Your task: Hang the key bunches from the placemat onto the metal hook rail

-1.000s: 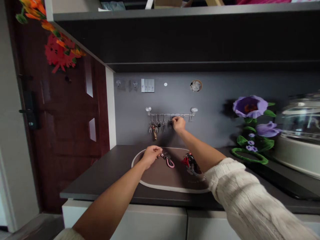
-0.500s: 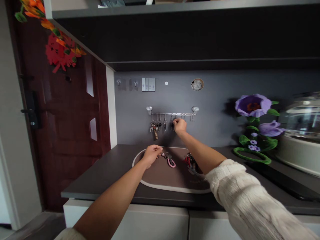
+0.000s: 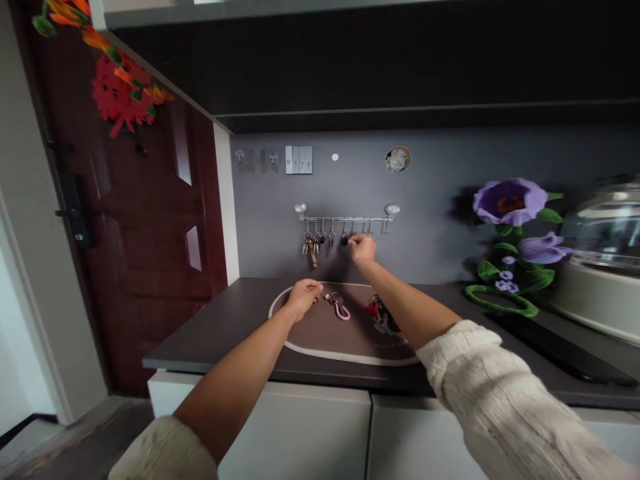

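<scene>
My right hand [image 3: 363,249] is closed in a pinch at a black key [image 3: 345,241] hanging below the clear hook rail [image 3: 345,219] on the wall. Its fingertips hide part of the key. Lower down, my left hand [image 3: 303,297] hovers over the brown mat [image 3: 320,337], thumb and fingers pressed together; whatever they hold cannot be made out. Just right of those fingers lies a keychain with a pink loop [image 3: 343,312]. A bunch of keys with red parts [image 3: 374,308] rests on the mat, partly behind my right forearm. Several keys [image 3: 313,245] hang from the rail's left hooks.
Purple fabric flowers [image 3: 510,202] stand on the counter at right, beside a white appliance with a clear lid [image 3: 590,300]. A flat black object [image 3: 565,350] lies in front of them. A dark shelf [image 3: 380,73] overhangs the counter; a dark red door [image 3: 150,267] is at left.
The camera view has shifted slightly. My right hand sits a little lower below the rail, still at the black key. My left hand stays pinched near the pink keychain.
</scene>
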`<state>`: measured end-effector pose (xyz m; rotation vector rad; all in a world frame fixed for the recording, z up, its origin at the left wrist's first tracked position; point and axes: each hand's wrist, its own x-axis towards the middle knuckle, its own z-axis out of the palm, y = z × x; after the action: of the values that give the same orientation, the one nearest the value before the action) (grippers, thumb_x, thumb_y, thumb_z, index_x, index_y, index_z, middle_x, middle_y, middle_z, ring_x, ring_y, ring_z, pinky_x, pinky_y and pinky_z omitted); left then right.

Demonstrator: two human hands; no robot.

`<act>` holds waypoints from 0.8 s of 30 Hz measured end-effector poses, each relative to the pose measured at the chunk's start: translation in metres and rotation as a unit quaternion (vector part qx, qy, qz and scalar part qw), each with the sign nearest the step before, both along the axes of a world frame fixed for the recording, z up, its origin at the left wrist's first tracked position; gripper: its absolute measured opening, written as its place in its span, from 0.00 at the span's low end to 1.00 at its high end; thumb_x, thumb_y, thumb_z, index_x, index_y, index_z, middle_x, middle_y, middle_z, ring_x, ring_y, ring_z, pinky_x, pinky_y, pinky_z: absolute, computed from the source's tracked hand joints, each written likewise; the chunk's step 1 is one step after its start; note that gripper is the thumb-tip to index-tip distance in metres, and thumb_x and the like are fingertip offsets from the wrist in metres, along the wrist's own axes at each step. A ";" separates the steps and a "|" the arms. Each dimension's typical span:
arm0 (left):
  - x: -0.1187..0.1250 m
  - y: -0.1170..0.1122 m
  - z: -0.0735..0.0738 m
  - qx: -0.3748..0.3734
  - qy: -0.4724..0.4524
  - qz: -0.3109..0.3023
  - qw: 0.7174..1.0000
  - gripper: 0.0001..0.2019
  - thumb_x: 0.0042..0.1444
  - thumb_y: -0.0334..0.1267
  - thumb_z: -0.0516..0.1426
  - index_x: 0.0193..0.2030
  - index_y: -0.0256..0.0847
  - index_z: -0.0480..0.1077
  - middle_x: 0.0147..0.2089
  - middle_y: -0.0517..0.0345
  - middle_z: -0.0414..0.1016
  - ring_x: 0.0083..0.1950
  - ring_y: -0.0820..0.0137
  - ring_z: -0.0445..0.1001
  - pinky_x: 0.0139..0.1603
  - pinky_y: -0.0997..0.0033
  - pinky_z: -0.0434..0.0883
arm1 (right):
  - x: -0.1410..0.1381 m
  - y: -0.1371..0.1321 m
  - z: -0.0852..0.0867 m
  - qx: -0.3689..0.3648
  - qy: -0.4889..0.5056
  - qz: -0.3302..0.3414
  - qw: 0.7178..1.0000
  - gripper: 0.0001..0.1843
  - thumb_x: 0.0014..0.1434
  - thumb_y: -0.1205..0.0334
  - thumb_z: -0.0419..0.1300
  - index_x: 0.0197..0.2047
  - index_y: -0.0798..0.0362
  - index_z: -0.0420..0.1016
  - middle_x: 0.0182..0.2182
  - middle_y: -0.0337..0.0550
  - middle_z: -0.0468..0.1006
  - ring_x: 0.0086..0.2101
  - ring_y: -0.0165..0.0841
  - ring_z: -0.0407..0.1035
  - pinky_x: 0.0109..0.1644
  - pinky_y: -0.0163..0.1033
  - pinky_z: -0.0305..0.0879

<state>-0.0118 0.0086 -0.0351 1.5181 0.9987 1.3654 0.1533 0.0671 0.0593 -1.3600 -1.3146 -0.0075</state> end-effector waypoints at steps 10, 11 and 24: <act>0.001 -0.003 0.004 -0.019 0.053 -0.031 0.998 0.10 0.35 0.35 0.61 0.27 0.34 0.69 0.23 0.61 0.69 0.25 0.78 0.64 0.31 0.76 0.61 | -0.011 -0.048 -0.051 -0.119 0.037 0.111 0.986 0.08 0.43 0.67 0.53 0.27 0.57 0.73 0.20 0.38 0.72 0.21 0.24 0.63 0.28 0.29 0.58; 0.001 -0.003 0.004 -0.029 0.064 -0.039 0.997 0.11 0.34 0.35 0.62 0.27 0.34 0.69 0.23 0.61 0.69 0.25 0.78 0.64 0.31 0.76 0.61 | -0.011 -0.052 -0.056 -0.135 0.040 0.114 0.983 0.08 0.43 0.68 0.53 0.27 0.57 0.73 0.20 0.38 0.72 0.20 0.24 0.63 0.28 0.29 0.58; 0.015 -0.011 0.008 0.057 0.144 0.007 0.988 0.04 0.39 0.34 0.58 0.21 0.35 0.71 0.21 0.59 0.69 0.24 0.76 0.62 0.32 0.73 0.60 | -0.006 -0.078 -0.078 -0.190 -0.122 0.106 0.968 0.08 0.44 0.71 0.55 0.29 0.55 0.73 0.28 0.43 0.75 0.28 0.28 0.67 0.34 0.30 0.58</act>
<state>0.0037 -0.0029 -0.0270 1.8357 1.1235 1.2517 0.1473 -0.0107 -0.0192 -1.5674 -1.7295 0.2418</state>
